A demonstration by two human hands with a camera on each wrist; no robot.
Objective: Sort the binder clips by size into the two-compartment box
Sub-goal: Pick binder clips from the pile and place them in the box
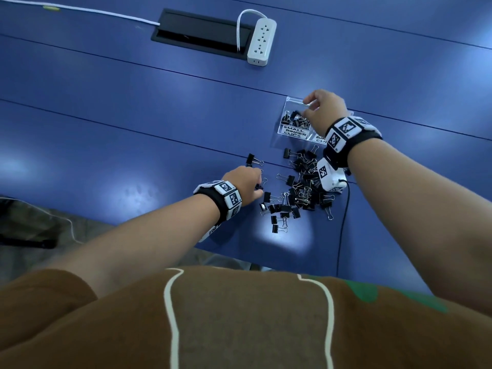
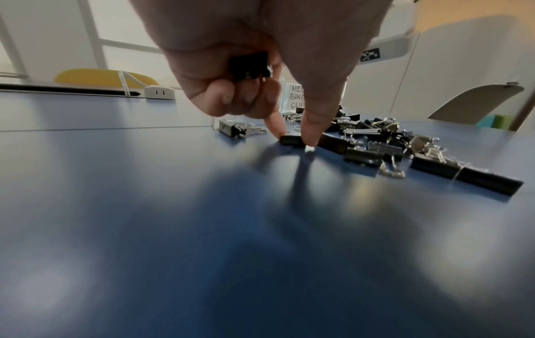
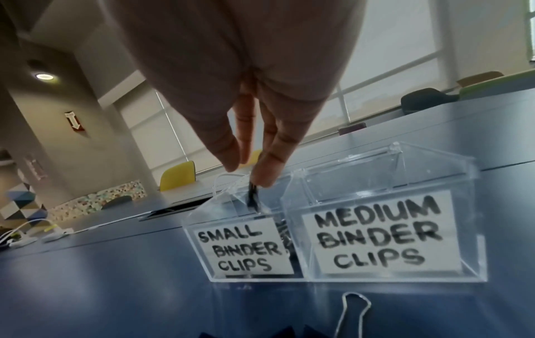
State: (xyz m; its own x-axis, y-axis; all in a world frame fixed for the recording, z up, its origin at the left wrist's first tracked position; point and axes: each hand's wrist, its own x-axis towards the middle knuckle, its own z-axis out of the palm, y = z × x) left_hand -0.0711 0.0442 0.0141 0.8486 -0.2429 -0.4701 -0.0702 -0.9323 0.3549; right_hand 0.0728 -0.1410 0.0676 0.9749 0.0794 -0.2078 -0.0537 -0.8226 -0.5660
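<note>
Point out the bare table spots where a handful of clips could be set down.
Bare blue table lies left of the left hand, and between the clear box and the power strip. It is crowded between the hands, where the clip pile runs up to the box.

— Carrying it all: a glossy blue table [image 1: 133,115] with thin dark seams running across.

— Lying where on it?

— Sitting at the far right, a clear acrylic two-compartment box [image 1: 286,107], showing paper labels reading "SMALL BINDER CLIPS" and "MEDIUM BINDER CLIPS". Spreading just in front of the box, a loose heap of black binder clips with silver wire handles [image 1: 300,187], many overlapping.

— Anything straying from it?

— Resting apart at the heap's left edge, one lone black clip [image 1: 251,159]. Trailing off the near edge, a thin black cable [image 1: 343,227].

— And farther back?

— Lying well beyond, a white power strip [image 1: 262,41], overlapping the right end of a black recessed cable hatch [image 1: 202,30]. Running in from the far left, a white cord [image 1: 80,9].
</note>
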